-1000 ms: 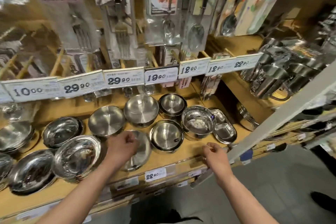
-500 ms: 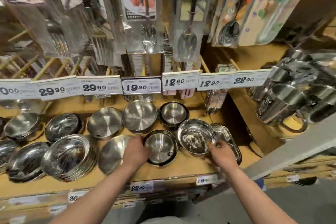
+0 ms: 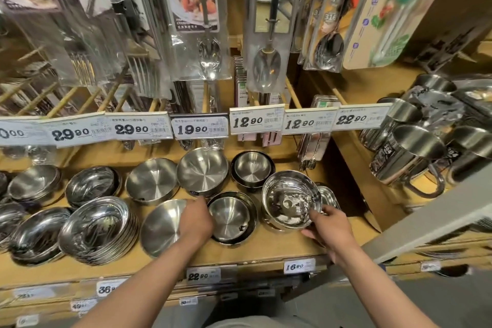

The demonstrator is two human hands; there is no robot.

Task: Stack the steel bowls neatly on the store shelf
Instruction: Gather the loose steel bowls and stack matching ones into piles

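Two hands are working at the front row of the wooden shelf (image 3: 266, 250): the left hand (image 3: 195, 224) is gripping the right rim of a tilted matte bowl (image 3: 161, 226), fingers curled over its edge, while the right hand (image 3: 328, 226) is pinching the near rim of a shiny bowl (image 3: 291, 200) that is sitting on top of a short stack at the right end of the row. Between them a dark-rimmed bowl (image 3: 231, 217) is resting flat, just beside both hands. The matte bowl is leaning toward the shelf's front lip, so the likeliest trouble, as I judge it, is that it slips from a grip on only one edge and slides or rolls off the shelf, since smooth steel gives fingers little purchase. The shiny bowl looks slightly off-centre on the stack beneath it; pushing it sideways rather than lifting it could be dragging the lower bowls out of line or tipping the stack onto the small rectangular tray (image 3: 327, 196) behind it. To the left, a leaning stack of shiny bowls (image 3: 97, 229) is sitting near the matte bowl, and a careless swing of the left hand could be knocking it over.
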